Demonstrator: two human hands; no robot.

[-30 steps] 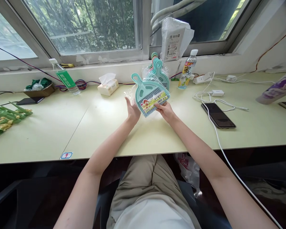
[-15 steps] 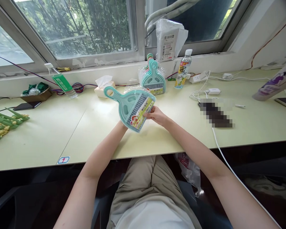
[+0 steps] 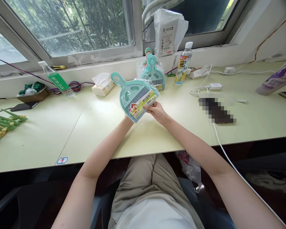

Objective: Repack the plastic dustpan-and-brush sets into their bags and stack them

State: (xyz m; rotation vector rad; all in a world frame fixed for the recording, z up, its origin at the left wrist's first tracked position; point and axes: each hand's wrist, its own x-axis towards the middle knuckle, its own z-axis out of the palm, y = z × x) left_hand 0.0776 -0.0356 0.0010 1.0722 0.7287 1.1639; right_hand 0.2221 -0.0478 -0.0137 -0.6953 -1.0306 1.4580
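A light-green dustpan [image 3: 128, 90] with a grey-bristled brush and a printed card is wrapped in clear plastic. It is held tilted above the table, its looped handle towards the upper left. My right hand [image 3: 157, 113] pinches its lower right edge, thumb in front over the card. My left hand [image 3: 128, 121] reaches behind its lower left side; the fingers are hidden by the dustpan, so their grip does not show. Just behind stands a stack of similar wrapped dustpans [image 3: 153, 71], leaning near the window wall.
Behind the dustpan are a tissue box [image 3: 102, 85], a green-labelled bottle [image 3: 58, 81] and a drink bottle [image 3: 183, 63]. A white charger [image 3: 215, 86], cables and a blurred dark object [image 3: 216, 109] lie at right. Green pieces [image 3: 7, 124] are at far left of the table [image 3: 90, 136].
The dustpan has turned clockwise, its handle rising and moving right. Both hands have shifted slightly with it, my right still pinching the edge. The camera view has tilted a little.
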